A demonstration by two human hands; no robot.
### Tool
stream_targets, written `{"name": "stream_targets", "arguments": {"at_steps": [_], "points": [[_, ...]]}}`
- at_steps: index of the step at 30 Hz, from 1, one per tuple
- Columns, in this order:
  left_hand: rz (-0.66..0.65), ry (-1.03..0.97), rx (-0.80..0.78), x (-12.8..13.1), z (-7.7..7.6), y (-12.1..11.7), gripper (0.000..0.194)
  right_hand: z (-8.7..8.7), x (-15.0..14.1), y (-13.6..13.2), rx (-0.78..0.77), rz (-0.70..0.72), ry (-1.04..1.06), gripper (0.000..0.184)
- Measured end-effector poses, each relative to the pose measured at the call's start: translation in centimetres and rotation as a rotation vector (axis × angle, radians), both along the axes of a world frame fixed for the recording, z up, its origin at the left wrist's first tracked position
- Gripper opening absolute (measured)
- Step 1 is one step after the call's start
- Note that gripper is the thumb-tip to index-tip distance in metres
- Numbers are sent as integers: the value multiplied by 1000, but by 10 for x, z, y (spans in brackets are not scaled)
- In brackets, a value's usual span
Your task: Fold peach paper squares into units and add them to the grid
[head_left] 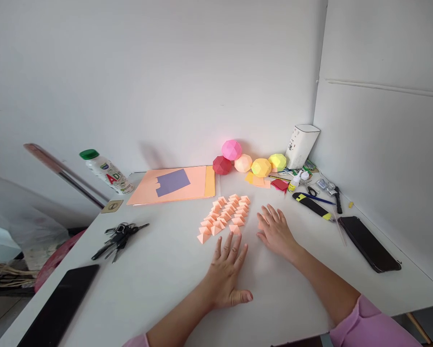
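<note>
Several small peach folded paper pyramids stand in slanting rows on the white table. Just in front of them my left hand is held palm down, its fingers stretched out and spread, gripping nothing. To the right of the rows is my right hand, also palm down with its fingers extended. A bit of peach paper shows at the fingers of that hand; how much of it lies underneath is hidden.
Paper polyhedron balls sit against the back wall beside a white box. A glue bottle, utility knife and black case lie right. Peach sheets, a bottle, keys and a black slab lie left.
</note>
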State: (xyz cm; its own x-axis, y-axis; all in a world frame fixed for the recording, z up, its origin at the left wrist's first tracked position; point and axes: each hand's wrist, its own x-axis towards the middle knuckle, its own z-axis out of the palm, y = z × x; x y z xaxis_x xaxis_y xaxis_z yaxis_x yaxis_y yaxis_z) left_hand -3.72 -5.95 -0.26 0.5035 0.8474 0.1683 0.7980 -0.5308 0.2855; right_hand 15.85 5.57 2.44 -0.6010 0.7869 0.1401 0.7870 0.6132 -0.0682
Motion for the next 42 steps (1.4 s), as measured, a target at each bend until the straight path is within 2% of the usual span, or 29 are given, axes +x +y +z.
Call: {"name": "stream_targets", "arguments": {"at_steps": [2,3,4,6,8,9,10,12,14,17,19,22,29,33,39,42], "points": [[-17,-46,-6,1,5,-2,103,6,-2,-5,-77,166,168,55],[-28,-71,1,2,7,-3,104,9,-3,-9,-180,253,273,61],[-43,-94,21,3,9,-5,106,11,-4,-14,-335,346,380,69],[-79,-121,75,8,10,-9,111,15,-8,-26,-748,502,584,82],[-129,-122,119,14,7,-14,118,13,-14,-39,-1138,556,785,85],[-166,-113,131,17,4,-17,122,11,-18,-46,-1260,551,887,87],[-200,-105,144,19,0,-20,125,8,-22,-51,-1339,534,980,87],[-216,-60,117,23,-12,-26,128,3,-30,-60,-1445,532,1095,63],[-216,0,78,24,-26,-31,128,0,-35,-64,-1402,456,1114,26],[-183,15,78,25,-44,-35,129,2,-37,-66,-1288,350,958,8],[-180,6,62,26,-50,-36,129,5,-38,-66,-1230,316,878,9],[-176,-16,35,26,-51,-36,130,6,-41,-67,-1211,258,843,10],[-142,-61,-113,31,-28,-32,129,-2,-48,-68,-1162,158,812,8],[-111,-88,-156,36,-19,-33,124,0,-51,-72,-1087,78,804,6],[-98,-139,-148,38,-24,-33,119,4,-53,-79,-995,7,814,6],[-102,-111,-76,34,-27,-33,118,4,-53,-81,-920,9,797,4]]}}
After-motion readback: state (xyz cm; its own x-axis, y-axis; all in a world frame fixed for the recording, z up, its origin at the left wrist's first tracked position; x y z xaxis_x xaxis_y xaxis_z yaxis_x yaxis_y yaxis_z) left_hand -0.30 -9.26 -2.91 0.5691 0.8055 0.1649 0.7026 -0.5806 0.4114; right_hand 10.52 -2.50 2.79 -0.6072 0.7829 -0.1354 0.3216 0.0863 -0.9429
